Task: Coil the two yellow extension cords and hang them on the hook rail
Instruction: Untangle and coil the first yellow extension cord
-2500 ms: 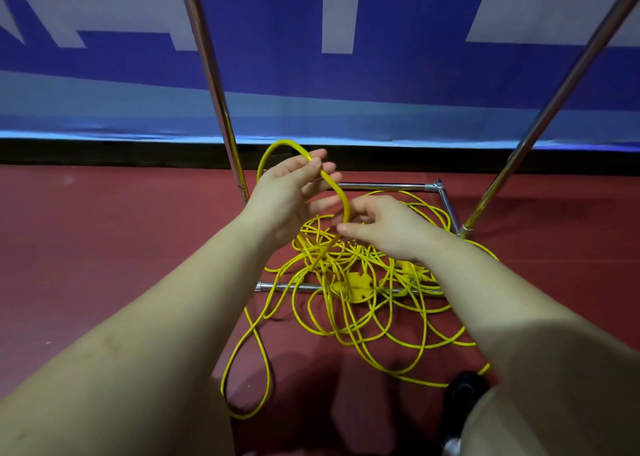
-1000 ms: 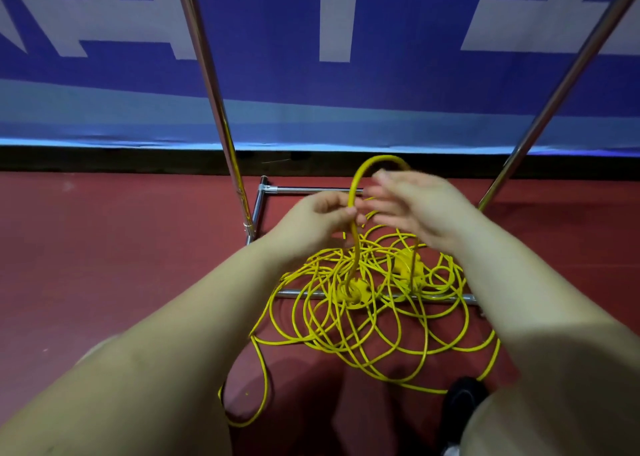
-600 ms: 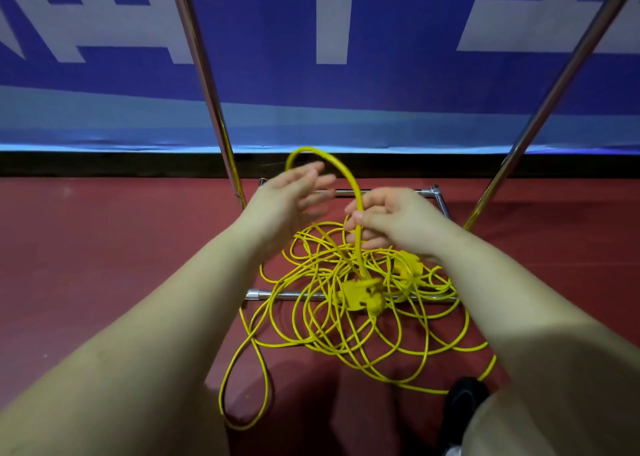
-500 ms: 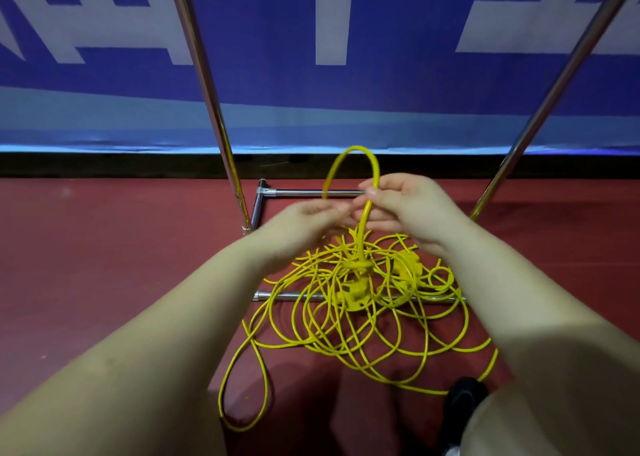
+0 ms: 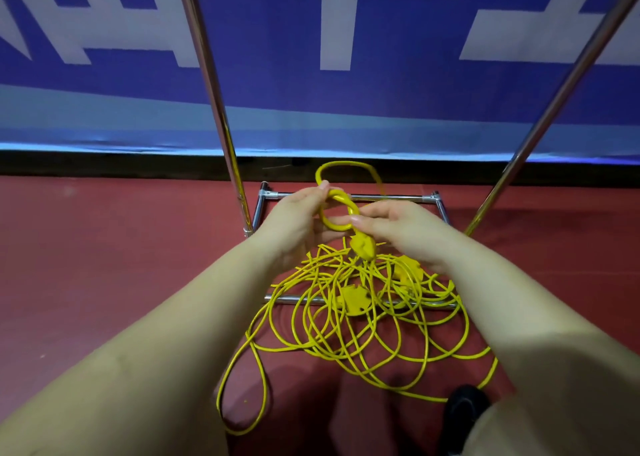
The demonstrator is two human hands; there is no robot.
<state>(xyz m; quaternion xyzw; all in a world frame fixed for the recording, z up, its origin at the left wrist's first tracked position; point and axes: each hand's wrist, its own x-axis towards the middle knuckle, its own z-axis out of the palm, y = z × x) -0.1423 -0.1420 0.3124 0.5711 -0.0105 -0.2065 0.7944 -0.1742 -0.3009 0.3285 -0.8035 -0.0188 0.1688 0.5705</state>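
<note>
— Any writing readable?
— Only large white strokes on the blue banner (image 5: 311, 39) across the top; illegible.
— Hands?
— At frame center, left hand (image 5: 298, 223) and right hand (image 5: 398, 230) each grip loops of yellow cord (image 5: 337, 209); the remaining cord (image 5: 346, 324) lies tangled over the chrome rack base (image 5: 381, 198) on the red floor (image 5: 104, 265).

Your left hand (image 5: 294, 223) and right hand (image 5: 398, 228) pinch small loops of yellow cord (image 5: 337, 209) above the tangled pile (image 5: 363, 320) on the red floor (image 5: 121, 265), with the chrome rack base (image 5: 349, 197) just beyond.
</note>
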